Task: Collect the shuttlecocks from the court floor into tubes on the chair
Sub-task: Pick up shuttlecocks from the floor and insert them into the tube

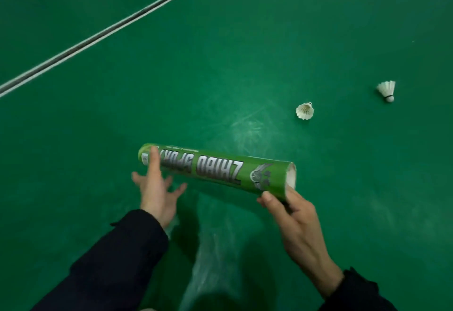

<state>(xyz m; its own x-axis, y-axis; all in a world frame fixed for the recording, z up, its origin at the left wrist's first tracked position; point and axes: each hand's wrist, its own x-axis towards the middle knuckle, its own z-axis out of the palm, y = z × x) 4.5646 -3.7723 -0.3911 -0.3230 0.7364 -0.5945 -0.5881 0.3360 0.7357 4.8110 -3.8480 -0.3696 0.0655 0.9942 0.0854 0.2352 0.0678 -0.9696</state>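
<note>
A: Holding steady on my head feed. Landmark is the green tube [217, 172]. Right hand [297, 225] grips its open end, thumb over the printed wall, fingers wrapped beneath. Left hand [157, 188] is spread wide at the far, closed end, one straight finger lying against the tube and holding nothing.

B: Which way does it lie?

A: Long axis runs nearly level across the view, closed end on the left, open mouth on the right, tilted slightly down. The mouth faces the side where the birds are.

B: Birds?

A: Two on the court floor [220, 53]. Nearer shuttlecock [305, 111] sits beyond the tube's open end, skirt towards me, cork away. Farther shuttlecock [387, 90] lies well right of the tube, cork pointing down-frame. Both well apart from either hand; the right hand is nearer, though occupied.

B: Surfaces?

A: Tube looks like glossy printed cardboard, pale inside, rigid cylinder. Shuttlecocks are white feather cones, light and easily crushed, I'd judge. Floor is scuffed green matting with a white line [103, 33] far beyond the tube. No chair in view.
</note>
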